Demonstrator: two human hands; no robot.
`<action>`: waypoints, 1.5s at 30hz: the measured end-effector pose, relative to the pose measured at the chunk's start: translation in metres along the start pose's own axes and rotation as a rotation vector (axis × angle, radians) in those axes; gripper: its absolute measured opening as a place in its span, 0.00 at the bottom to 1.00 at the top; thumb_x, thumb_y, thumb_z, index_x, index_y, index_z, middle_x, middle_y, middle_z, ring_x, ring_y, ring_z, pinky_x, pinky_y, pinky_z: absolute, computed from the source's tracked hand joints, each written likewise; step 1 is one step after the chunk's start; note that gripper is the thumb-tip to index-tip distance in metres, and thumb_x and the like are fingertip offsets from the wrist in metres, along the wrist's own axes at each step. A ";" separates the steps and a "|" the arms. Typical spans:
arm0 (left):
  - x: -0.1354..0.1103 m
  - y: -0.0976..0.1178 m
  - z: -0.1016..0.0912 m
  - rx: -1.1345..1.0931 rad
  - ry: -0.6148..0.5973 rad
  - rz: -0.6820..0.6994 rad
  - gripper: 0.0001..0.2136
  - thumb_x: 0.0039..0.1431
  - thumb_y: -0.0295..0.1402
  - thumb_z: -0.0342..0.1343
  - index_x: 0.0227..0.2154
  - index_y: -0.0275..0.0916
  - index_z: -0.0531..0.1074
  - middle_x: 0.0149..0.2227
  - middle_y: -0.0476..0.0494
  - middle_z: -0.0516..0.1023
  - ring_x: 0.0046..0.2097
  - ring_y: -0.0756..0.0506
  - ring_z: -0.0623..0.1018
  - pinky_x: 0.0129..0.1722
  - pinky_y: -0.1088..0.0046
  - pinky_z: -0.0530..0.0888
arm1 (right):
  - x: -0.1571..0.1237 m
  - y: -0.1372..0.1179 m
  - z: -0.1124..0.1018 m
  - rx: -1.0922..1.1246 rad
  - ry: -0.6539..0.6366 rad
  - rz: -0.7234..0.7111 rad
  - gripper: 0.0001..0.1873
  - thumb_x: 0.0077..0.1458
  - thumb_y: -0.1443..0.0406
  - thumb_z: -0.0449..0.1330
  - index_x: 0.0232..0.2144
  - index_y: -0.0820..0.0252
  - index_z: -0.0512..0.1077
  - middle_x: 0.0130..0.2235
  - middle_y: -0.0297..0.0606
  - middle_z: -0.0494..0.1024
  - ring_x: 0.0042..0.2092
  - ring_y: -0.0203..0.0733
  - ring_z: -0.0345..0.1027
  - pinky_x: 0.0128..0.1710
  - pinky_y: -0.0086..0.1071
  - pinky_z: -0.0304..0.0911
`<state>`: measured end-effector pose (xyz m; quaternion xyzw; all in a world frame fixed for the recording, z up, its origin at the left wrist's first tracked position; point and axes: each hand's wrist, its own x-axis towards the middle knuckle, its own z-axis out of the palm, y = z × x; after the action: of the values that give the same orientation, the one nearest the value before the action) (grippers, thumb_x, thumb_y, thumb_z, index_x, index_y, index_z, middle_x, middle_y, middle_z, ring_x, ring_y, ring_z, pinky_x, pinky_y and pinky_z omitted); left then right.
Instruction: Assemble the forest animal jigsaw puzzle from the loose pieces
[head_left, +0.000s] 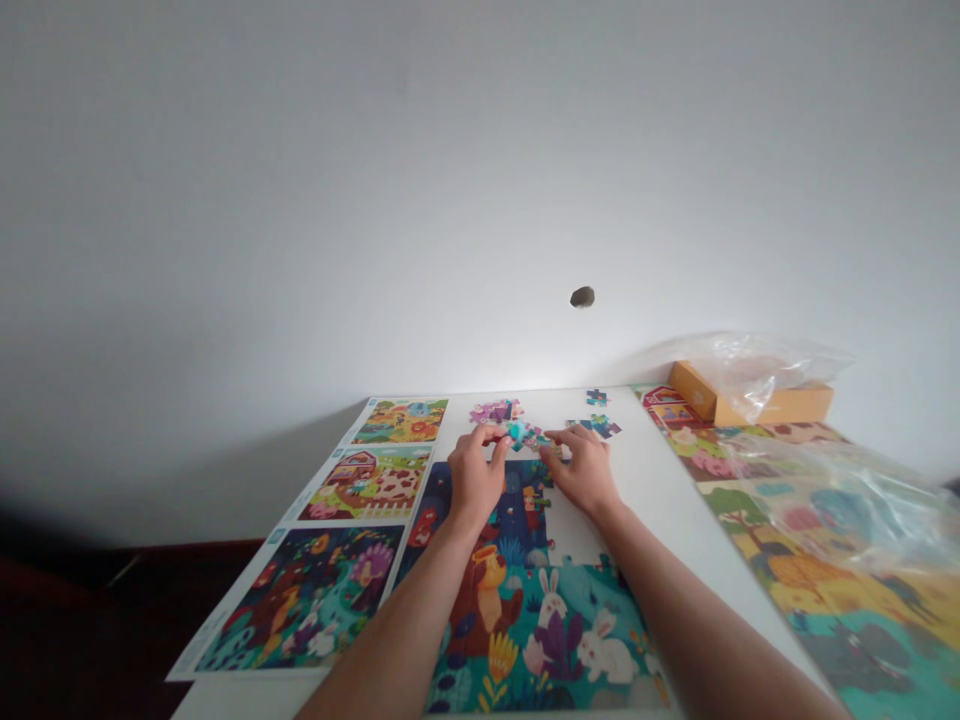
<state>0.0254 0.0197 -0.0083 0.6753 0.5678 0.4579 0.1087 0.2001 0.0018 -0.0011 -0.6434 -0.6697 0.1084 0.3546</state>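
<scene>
My left hand (pixel 480 468) pinches a teal puzzle piece (pixel 517 433) between thumb and forefinger, above the far edge of a partly assembled jigsaw puzzle (pixel 491 600). The puzzle shows a bear, white rabbits and plants on a dark blue and teal ground, with a gap in its upper right part. Over the right side of that gap is my right hand (pixel 581 468), its fingers apart and bent downward. Its fingertips are close to some loose puzzle pieces (pixel 536 440); whether they touch is unclear. Other loose pieces, pink and purple (pixel 495 411), lie beyond my left hand.
More loose pieces (pixel 600 426) lie beyond my right hand, one (pixel 598 397) near the wall. A picture sheet (pixel 307 508) with three scenes lies left. On the right are assembled puzzles (pixel 795 530), a yellow-orange box (pixel 780 405) and clear plastic bags (pixel 757 365).
</scene>
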 end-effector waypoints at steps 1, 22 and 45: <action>0.000 0.000 0.001 -0.075 -0.014 0.020 0.05 0.61 0.35 0.54 0.36 0.40 0.72 0.38 0.45 0.79 0.43 0.45 0.77 0.46 0.69 0.70 | 0.000 -0.002 -0.001 0.077 -0.006 -0.048 0.13 0.57 0.58 0.58 0.42 0.53 0.78 0.40 0.38 0.77 0.44 0.42 0.68 0.46 0.34 0.57; -0.002 0.001 0.000 -0.114 -0.064 0.053 0.08 0.62 0.34 0.52 0.40 0.41 0.74 0.39 0.46 0.80 0.41 0.47 0.77 0.45 0.71 0.70 | 0.003 0.004 0.000 0.420 0.026 0.016 0.14 0.55 0.57 0.54 0.25 0.60 0.72 0.24 0.33 0.71 0.29 0.37 0.62 0.32 0.29 0.58; -0.003 0.007 0.002 -0.113 -0.174 0.258 0.01 0.55 0.30 0.61 0.30 0.42 0.76 0.33 0.49 0.79 0.41 0.45 0.75 0.44 0.68 0.70 | 0.011 0.013 0.004 0.669 0.085 0.099 0.16 0.55 0.54 0.58 0.32 0.61 0.75 0.30 0.38 0.79 0.33 0.40 0.70 0.36 0.32 0.62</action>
<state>0.0315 0.0154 -0.0062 0.7725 0.4384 0.4390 0.1356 0.2091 0.0152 -0.0083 -0.5272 -0.5496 0.3121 0.5680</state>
